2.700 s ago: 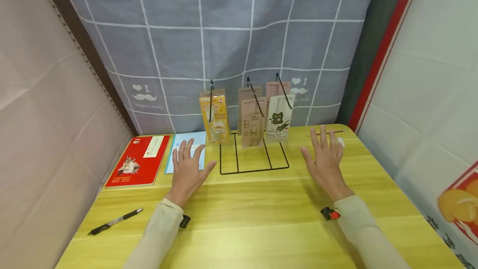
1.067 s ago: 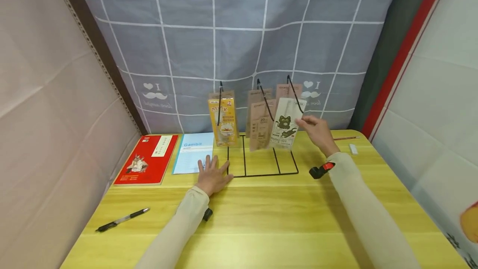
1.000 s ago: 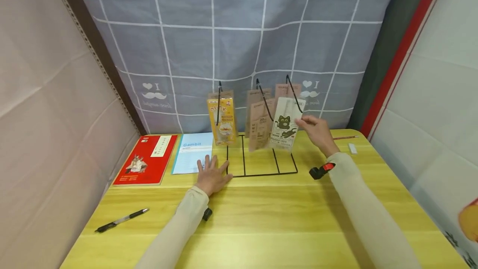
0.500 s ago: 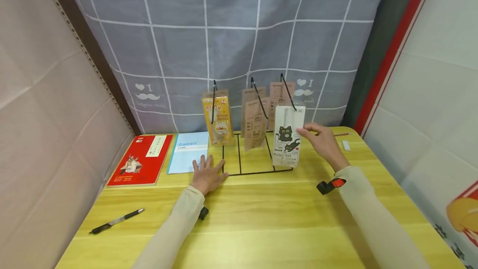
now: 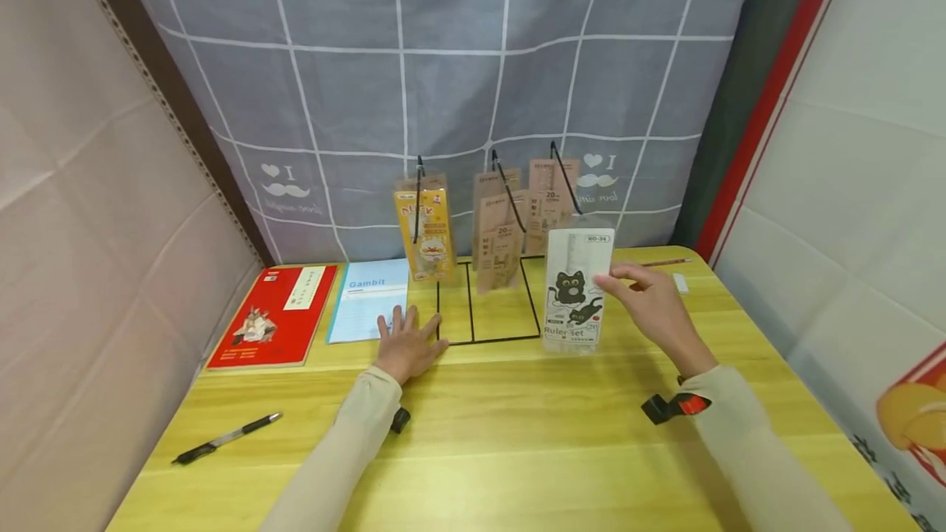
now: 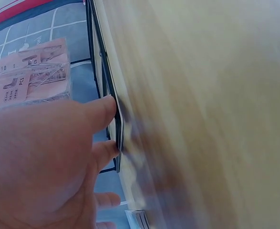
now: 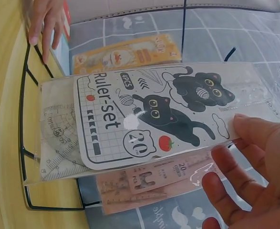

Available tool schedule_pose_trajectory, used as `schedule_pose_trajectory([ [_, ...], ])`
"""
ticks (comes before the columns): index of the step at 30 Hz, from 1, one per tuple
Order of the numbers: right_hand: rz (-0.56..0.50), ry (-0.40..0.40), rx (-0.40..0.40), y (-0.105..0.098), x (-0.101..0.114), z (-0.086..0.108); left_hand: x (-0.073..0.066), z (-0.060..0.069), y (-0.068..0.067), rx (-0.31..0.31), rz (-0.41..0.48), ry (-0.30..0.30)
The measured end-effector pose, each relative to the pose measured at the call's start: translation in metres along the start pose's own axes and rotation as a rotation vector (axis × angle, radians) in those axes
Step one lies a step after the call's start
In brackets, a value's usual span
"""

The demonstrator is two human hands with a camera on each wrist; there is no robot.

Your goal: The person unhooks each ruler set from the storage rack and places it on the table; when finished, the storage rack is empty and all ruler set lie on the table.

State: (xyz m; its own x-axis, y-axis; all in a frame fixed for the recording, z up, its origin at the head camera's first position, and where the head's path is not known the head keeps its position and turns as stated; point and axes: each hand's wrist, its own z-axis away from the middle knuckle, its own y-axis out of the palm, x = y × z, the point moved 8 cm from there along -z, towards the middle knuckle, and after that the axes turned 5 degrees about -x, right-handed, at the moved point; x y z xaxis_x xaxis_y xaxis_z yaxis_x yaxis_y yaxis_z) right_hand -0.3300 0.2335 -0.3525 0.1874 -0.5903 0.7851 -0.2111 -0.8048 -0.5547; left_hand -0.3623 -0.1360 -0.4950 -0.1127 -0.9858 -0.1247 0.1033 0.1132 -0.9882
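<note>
My right hand [image 5: 658, 310] pinches the right edge of a clear-wrapped ruler set [image 5: 580, 290], printed with black cats, between thumb and fingers. The pack hangs upright in front of the right hook of a black wire rack [image 5: 491, 341], its top lower than the hook's tip. In the right wrist view, a protractor shows through the lower end of the ruler set [image 7: 178, 112]. My left hand [image 5: 409, 347] lies with fingers spread at the rack base's front left corner. In the left wrist view, thumb and a finger of that hand [image 6: 49, 157] touch the base wire.
A yellow pack [image 5: 429, 240] hangs on the left hook; pinkish packs [image 5: 501, 245] hang on the others. Left are a light blue notebook [image 5: 362, 306], a red book [image 5: 259, 327] and a pen [image 5: 225, 439]. A pencil [image 5: 668, 262] and white eraser [image 5: 681, 283] lie right.
My hands have come down from above the table. The right hand has taken the ruler set and moved it forward off the right hook, toward me and lower. The left hand has settled at the rack's base.
</note>
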Motion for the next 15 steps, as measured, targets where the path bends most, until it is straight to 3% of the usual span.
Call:
schedule_pose_trajectory([
  [6, 0.092, 0.071, 0.010, -0.029, -0.012, 0.021, -0.002, -0.003, 0.001, -0.005, -0.011, 0.016],
  [15, 0.218, 0.193, 0.143, -0.075, -0.085, 0.027, 0.000, -0.002, 0.002, 0.016, 0.002, 0.013],
])
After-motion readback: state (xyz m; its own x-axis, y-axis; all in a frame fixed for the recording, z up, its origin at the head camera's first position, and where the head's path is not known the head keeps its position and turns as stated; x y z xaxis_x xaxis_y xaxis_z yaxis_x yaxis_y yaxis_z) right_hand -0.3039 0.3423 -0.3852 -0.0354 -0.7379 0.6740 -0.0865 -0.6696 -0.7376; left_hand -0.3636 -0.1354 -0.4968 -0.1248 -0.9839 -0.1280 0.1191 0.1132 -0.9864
